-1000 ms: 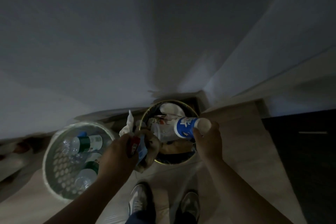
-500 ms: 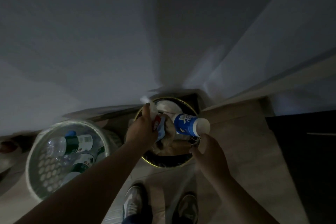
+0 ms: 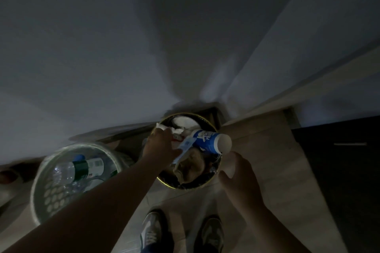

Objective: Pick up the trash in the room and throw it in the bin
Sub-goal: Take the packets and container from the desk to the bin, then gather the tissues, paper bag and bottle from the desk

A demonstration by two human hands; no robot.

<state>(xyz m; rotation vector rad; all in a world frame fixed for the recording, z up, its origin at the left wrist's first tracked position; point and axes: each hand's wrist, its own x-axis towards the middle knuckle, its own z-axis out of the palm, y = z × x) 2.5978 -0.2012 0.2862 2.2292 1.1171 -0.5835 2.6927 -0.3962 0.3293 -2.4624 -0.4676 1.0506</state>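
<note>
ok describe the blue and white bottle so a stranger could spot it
Find the round gold-rimmed bin in the wall corner, ahead of the shoes. The bottle lies tilted across its top right, the only blue-labelled thing with a white end.

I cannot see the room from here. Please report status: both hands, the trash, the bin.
Left hand over gold-rimmed bin, gripping wrappers. Right hand open, empty, beside bin. Blue-white cup lying across the top of the full bin.

Blue cup (image 3: 207, 143) out of right hand (image 3: 239, 178)
</note>
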